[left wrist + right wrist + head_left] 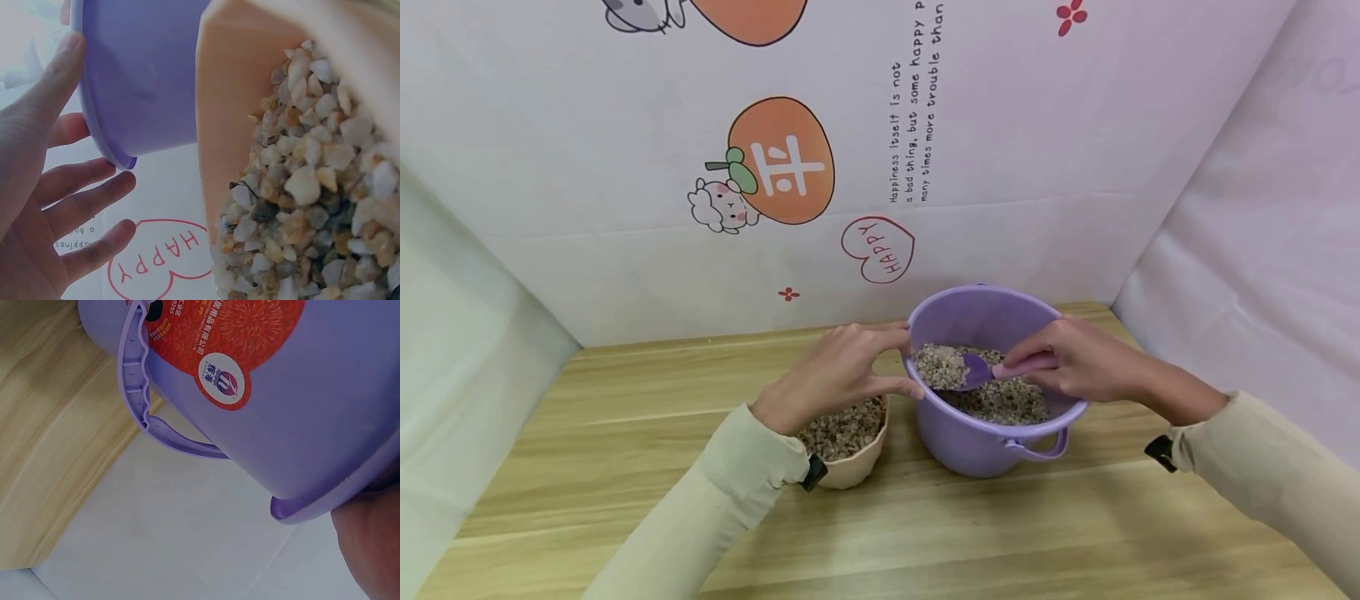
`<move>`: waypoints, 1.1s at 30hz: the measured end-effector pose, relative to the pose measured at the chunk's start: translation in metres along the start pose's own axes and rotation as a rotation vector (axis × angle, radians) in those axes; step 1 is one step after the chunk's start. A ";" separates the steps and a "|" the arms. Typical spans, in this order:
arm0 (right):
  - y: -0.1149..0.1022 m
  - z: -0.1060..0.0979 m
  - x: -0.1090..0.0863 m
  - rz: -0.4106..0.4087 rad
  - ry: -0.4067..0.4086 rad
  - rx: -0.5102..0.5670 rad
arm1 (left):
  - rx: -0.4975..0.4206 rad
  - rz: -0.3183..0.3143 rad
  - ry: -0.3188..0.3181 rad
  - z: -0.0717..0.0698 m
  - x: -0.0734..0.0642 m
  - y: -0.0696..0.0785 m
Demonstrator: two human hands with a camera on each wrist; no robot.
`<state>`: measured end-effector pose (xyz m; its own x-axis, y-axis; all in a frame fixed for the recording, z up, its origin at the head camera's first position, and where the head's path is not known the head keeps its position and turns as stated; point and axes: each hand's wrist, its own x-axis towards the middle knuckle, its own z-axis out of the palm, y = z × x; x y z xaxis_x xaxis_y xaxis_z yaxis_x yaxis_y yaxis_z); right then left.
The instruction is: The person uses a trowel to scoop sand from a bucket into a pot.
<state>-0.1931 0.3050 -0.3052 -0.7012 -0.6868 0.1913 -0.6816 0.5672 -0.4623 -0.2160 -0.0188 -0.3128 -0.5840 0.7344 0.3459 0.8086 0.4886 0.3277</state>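
Observation:
A purple bucket (970, 450) with gravel (1007, 402) inside stands on the table. My right hand (1082, 358) reaches over its rim and grips the pink handle of a small shovel (979, 371). Pale gravel (938, 367) is heaped on the shovel's purple blade, inside the bucket near its left wall. My left hand (842, 367) touches the bucket's left rim with thumb and fingertips, its fingers (94, 187) spread and fairly straight. Below the left wrist is a cream pot (850, 471) full of mixed pebbles (306, 187). In the right wrist view the bucket hides most of the right hand.
The bucket's handle (1041, 448) hangs down on its front right side. A wooden table (940, 542) lies beneath everything, ending at a white printed backdrop (1015, 167). White cloth also rises on the left (467, 367) and right (1247, 275).

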 end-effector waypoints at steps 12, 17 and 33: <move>0.000 0.000 -0.004 -0.052 0.053 -0.083 | -0.003 0.008 -0.017 -0.002 0.001 0.001; -0.001 0.000 -0.006 -0.071 0.108 -0.099 | 0.005 0.010 -0.020 -0.002 0.001 0.000; 0.004 0.001 -0.011 -0.132 0.196 -0.113 | 0.000 0.035 0.005 0.001 0.001 -0.002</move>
<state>-0.1879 0.3143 -0.3098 -0.6244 -0.6634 0.4124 -0.7811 0.5334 -0.3246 -0.2181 -0.0185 -0.3142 -0.5560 0.7484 0.3616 0.8283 0.4631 0.3152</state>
